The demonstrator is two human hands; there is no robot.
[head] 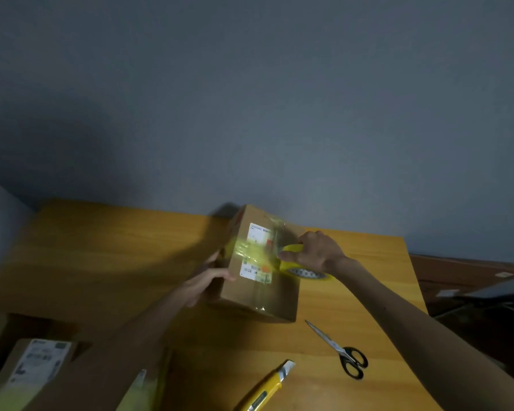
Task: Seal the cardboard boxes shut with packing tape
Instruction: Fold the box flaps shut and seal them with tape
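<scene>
Cardboard box (258, 295) sits tipped up on the wooden table (101, 247), caught between both hands. The left hand (204, 281) grips its left edge, fingers wrapped onto the labelled face; the right hand (315, 252) is clamped on the yellow tape roll (291, 265), pressed against the box's right edge. A band of yellowish see-through tape (250, 250) runs from the roll across that face, over the white shipping labels (255, 272).

What could go wrong, imo: the box looks tilted rather than flat, so if the left hand slackens while the roll pulls, the box swings and the band lands crooked or wrinkled; film that thin also folds back and sticks to itself; and it probably bites worse on label paper than on bare board. It's blurry there, so I can't tell how flat it lies.

Materials: the box is matte brown board, squarish, with crisp corners and a shiny film patch low on its face; the roll is a flat ring with a printed core. Front-right of the box lie steel scissors (339, 348) with black loop handles; nearer, a yellow snap-off utility knife (272, 384), blade end showing; front-left of the box is a second cardboard box (39, 369), labelled, with a yellowish strip across it.
</scene>
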